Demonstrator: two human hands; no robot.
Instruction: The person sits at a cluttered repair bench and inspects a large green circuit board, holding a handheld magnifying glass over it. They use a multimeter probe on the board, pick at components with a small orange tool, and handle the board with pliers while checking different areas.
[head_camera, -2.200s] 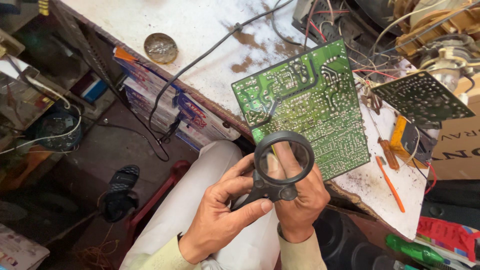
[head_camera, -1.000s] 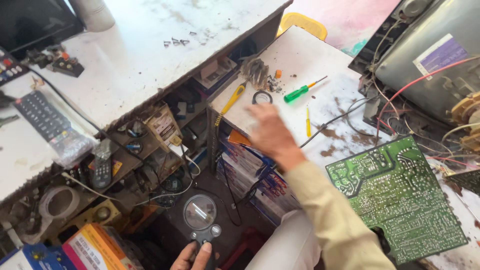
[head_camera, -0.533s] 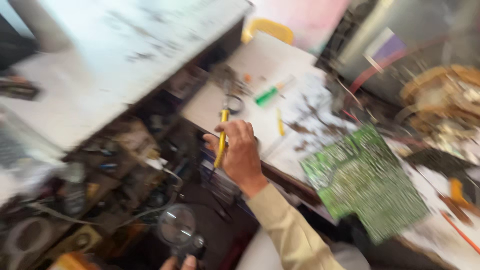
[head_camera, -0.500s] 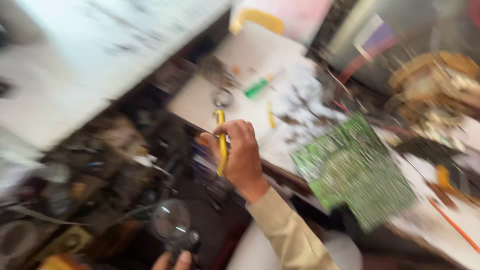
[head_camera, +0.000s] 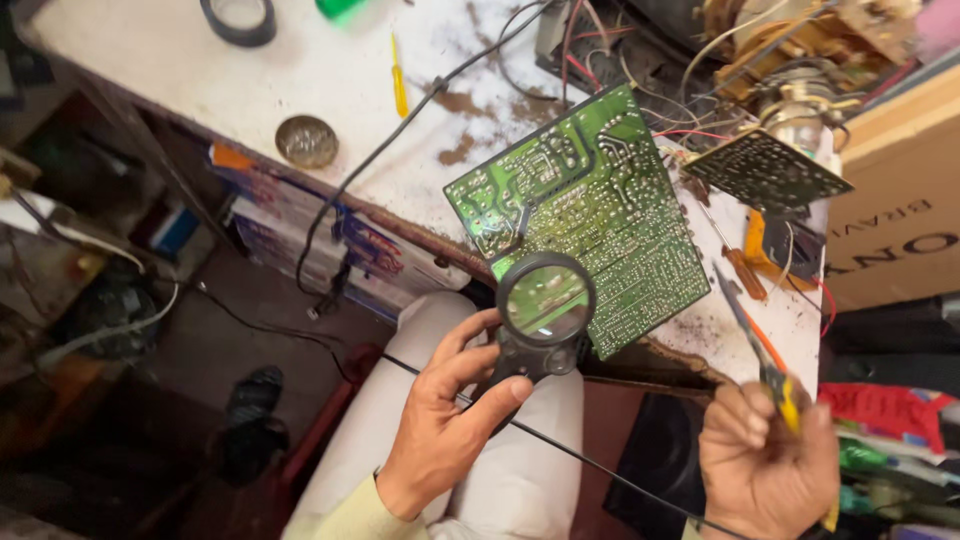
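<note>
My left hand (head_camera: 445, 415) grips the black handle of a round magnifying glass (head_camera: 545, 298), holding its lens over the near corner of a green circuit board (head_camera: 590, 200) that lies solder side up on the bench edge. My right hand (head_camera: 765, 455) is closed around a yellow-handled pair of thin pliers (head_camera: 762, 350), whose tips point up toward the board's right edge without touching it. A thin black wire (head_camera: 590, 462) runs across my lap under both hands.
A smaller dark perforated board (head_camera: 765, 170) and tangled wires lie at the back right. A yellow screwdriver (head_camera: 398, 80), a round metal tin (head_camera: 307, 141) and a black tape roll (head_camera: 238, 18) rest on the stained white bench (head_camera: 200, 90). A cardboard box (head_camera: 900, 210) stands at the right.
My right hand reached left to the far bench, picked up the yellow-handled tool and came back. My view swung back to the green board, with the magnifier raised over it again.
</note>
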